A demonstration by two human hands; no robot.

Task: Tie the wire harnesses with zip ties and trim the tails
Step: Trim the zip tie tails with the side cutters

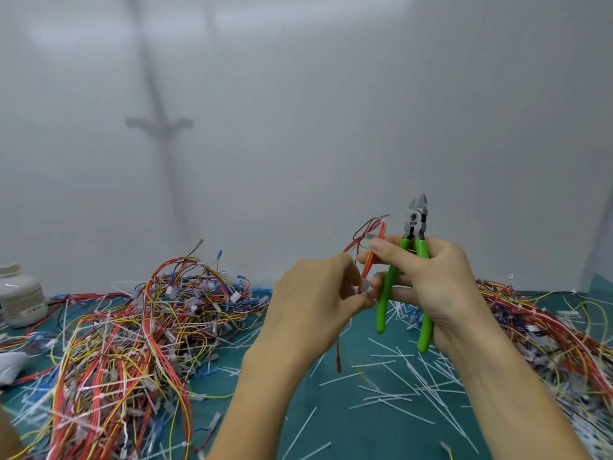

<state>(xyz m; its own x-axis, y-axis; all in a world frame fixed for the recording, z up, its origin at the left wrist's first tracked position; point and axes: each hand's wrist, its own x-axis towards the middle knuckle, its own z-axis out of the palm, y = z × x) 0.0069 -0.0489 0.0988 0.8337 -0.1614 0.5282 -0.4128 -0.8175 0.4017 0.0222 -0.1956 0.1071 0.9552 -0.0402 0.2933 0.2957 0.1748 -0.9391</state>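
The left hand pinched the wire harness upright. The right hand steadied it too, fingers curled round the green cutters, probably ready for trimming.

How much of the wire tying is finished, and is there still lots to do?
Plenty looks done: white cut tails litter the green mat, and the right pile looks bundled. Right now the left hand and right hand pinch one small harness, the right also gripping the green cutters, blades up. The tangled left pile, with long ties sticking out, probably needs work.
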